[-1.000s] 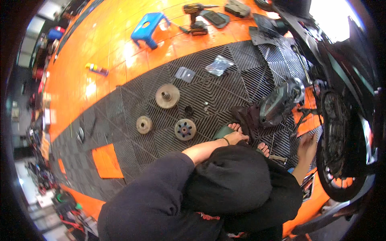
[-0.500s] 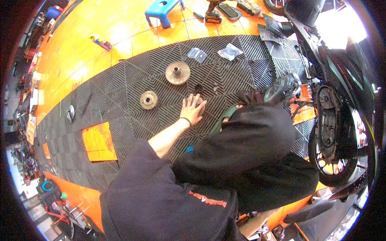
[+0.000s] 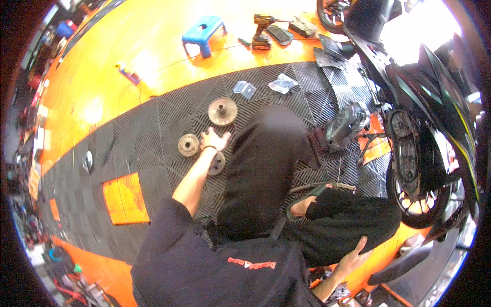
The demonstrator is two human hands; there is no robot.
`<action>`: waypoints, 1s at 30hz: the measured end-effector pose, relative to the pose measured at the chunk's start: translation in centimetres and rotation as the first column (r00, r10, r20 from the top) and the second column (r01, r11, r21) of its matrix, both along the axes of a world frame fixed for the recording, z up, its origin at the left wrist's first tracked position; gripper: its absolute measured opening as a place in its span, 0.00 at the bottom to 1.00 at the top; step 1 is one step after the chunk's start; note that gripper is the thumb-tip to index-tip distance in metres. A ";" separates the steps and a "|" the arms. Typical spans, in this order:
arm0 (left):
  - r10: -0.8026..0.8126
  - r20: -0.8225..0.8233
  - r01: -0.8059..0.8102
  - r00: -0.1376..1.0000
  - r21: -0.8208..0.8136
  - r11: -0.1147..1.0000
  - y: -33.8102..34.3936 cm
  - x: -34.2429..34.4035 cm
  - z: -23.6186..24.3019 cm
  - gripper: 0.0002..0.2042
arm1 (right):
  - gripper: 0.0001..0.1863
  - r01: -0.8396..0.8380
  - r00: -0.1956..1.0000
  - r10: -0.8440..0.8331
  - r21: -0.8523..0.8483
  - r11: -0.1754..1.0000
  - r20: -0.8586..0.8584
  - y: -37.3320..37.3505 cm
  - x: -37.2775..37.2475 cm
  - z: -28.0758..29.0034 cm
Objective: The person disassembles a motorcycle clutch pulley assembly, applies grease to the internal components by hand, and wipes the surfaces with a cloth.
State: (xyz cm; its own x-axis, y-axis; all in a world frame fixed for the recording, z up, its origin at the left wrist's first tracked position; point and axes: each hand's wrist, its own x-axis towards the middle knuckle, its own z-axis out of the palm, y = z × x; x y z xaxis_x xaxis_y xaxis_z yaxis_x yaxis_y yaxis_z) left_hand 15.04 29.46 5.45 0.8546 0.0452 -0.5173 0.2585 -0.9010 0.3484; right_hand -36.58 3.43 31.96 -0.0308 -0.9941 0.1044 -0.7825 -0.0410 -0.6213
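Note:
My left hand [image 3: 215, 138] hovers low over or touches the black ribbed mat [image 3: 163, 120], its fingers spread and nothing seen in them. Just beyond its fingertips lies a large metal pulley disc [image 3: 231, 117] with a central post. To the left of the hand is a smaller round metal hub [image 3: 187, 148] with a hole. A grey disc with holes [image 3: 217, 165] sits beside my left wrist, partly covered by the forearm. Back by my folded right leg, my right hand [image 3: 353, 260] rests against the dark trousers, thumb stretched out and holding nothing visible.
A scooter [image 3: 409, 148] with its drive side exposed stands at the right, a dark cover [image 3: 345, 128] near it. Two clear plastic bags [image 3: 283, 84] lie at the mat's far edge. Beyond are a blue stool [image 3: 203, 33], a cordless drill [image 3: 262, 36] and a spray can [image 3: 128, 73].
My left hand has moved left, nearer the hub and pulley disc. One knee has come up, and the grey disc now shows beside my wrist. My right hand has come into view.

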 end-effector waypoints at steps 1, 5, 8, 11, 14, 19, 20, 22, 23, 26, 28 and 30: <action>0.039 0.089 -0.025 0.995 -0.156 0.987 0.4 2.4 -0.5 0.50 | 0.52 -0.010 0.999 0.010 -0.012 1.000 -0.031 -0.6 0.2 -0.3; 0.141 0.188 -0.057 0.972 -0.395 0.917 0.9 7.4 -2.8 0.46 | 0.50 0.062 0.981 -0.077 -0.087 0.994 -0.180 -2.0 0.3 -0.8; 0.109 0.152 -0.051 0.982 -0.346 0.937 1.5 5.0 -3.7 0.42 | 0.49 0.077 0.996 -0.080 -0.052 0.996 -0.046 -1.7 -0.1 -0.8; 0.035 0.117 -0.005 0.993 -0.248 0.969 2.5 0.1 -3.3 0.39 | 0.45 0.064 0.998 -0.064 -0.092 0.994 0.006 -1.2 -0.5 -1.1; -0.051 0.077 0.065 0.996 -0.197 0.978 1.8 -2.5 -3.1 0.36 | 0.43 0.079 0.995 -0.073 -0.101 0.992 0.061 -1.3 -0.9 -1.6; -0.140 0.061 0.149 0.988 -0.190 0.970 -0.9 -3.3 -3.7 0.31 | 0.43 0.080 0.995 -0.072 -0.109 0.991 0.071 -1.9 -1.0 -1.9; -0.145 0.064 0.156 0.987 -0.205 0.966 -1.6 -3.2 -3.7 0.30 | 0.43 0.057 0.996 -0.047 -0.130 0.990 0.080 -2.0 -0.9 -1.9; -0.141 0.070 0.154 0.988 -0.242 0.958 -3.0 -2.2 -3.1 0.28 | 0.44 0.091 0.993 -0.079 -0.130 0.987 0.092 -2.1 -0.7 -1.7; -0.131 0.079 0.148 0.988 -0.275 0.950 -3.7 -1.6 -2.4 0.27 | 0.44 0.124 0.991 -0.118 -0.111 0.986 0.062 -2.1 -0.6 -1.7; -0.095 0.085 0.124 0.992 -0.466 0.876 -6.7 1.3 0.6 0.24 | 0.44 0.098 0.992 -0.088 -0.108 0.989 0.096 -2.3 -0.9 -2.0; -0.099 0.006 0.079 0.995 -0.651 0.755 -9.8 2.7 2.5 0.22 | 0.45 0.134 0.990 -0.129 -0.113 0.985 0.048 -2.4 -1.5 -2.5; -0.243 -0.214 -0.042 0.946 -0.824 0.565 -13.3 2.5 3.3 0.20 | 0.47 0.050 0.996 -0.043 -0.107 0.993 0.072 -2.8 -2.6 -3.2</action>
